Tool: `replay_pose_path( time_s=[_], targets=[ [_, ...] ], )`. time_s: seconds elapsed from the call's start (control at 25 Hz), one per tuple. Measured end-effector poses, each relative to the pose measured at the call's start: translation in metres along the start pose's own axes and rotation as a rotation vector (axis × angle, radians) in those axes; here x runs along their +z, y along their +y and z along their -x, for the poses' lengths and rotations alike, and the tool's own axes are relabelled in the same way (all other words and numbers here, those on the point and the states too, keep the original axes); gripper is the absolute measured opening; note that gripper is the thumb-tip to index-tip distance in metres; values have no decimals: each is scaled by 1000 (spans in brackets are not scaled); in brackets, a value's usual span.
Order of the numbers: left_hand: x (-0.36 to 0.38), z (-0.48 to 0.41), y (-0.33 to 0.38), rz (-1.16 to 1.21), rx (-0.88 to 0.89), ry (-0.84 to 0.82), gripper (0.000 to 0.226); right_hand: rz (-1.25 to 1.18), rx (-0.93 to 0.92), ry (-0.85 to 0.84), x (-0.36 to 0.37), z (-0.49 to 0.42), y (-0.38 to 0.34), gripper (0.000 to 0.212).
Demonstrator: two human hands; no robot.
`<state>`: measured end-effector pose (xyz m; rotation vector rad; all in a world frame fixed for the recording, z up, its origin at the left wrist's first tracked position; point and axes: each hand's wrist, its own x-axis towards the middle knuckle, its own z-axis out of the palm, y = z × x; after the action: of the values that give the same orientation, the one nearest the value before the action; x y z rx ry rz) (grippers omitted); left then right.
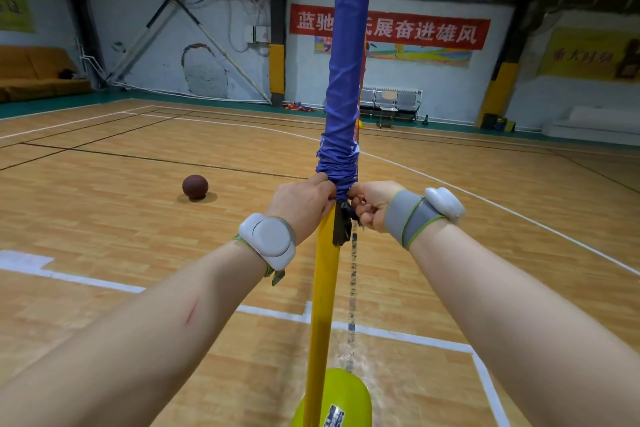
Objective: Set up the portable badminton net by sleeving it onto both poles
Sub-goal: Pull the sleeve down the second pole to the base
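Wooden sports-hall floor (104,218) with painted court lines lies under the work area. The fingers of the left hand (301,201) are curled round the gathered lower edge of the blue net sleeve (346,80). The fingers of the right hand (370,206) are curled and pinch the same edge from the opposite side, just above a black clip (342,225). The sleeve covers the upper part of the upright yellow pole (323,288) and bunches into folds directly above both hands. Below the hands the pole is bare down to its yellow-green base (346,395). A thin net edge (352,288) hangs just beside the pole. A basketball (195,186) rests on the floor to the left, well apart. A red banner (415,29) hangs on the far wall.
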<state>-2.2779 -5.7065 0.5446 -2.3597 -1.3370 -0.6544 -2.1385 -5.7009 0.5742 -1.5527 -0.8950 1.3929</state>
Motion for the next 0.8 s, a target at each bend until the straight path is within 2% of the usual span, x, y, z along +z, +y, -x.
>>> replay_pose_path(
  time_s=[0.08, 0.2, 0.32, 0.52, 0.64, 0.8],
  targets=[
    [2, -2, 3, -38, -14, 18, 27, -42, 18, -35, -1, 0, -2, 37],
    [3, -1, 5, -168, 79, 126, 18, -67, 20, -81, -4, 3, -6, 33],
    [10, -1, 6, -267, 85, 150, 30, -62, 22, -109, -8, 9, -3, 29],
    [13, 2, 9, -120, 110, 175, 21, -31, 25, -94, -14, 8, 14, 32],
    [25, 12, 8, 42, 160, 111, 6, 21, 25, -61, -16, 2, 28, 35],
    [26, 20, 14, 206, -28, -68, 17, 117, 34, -52, -16, -3, 37, 35]
  ],
)
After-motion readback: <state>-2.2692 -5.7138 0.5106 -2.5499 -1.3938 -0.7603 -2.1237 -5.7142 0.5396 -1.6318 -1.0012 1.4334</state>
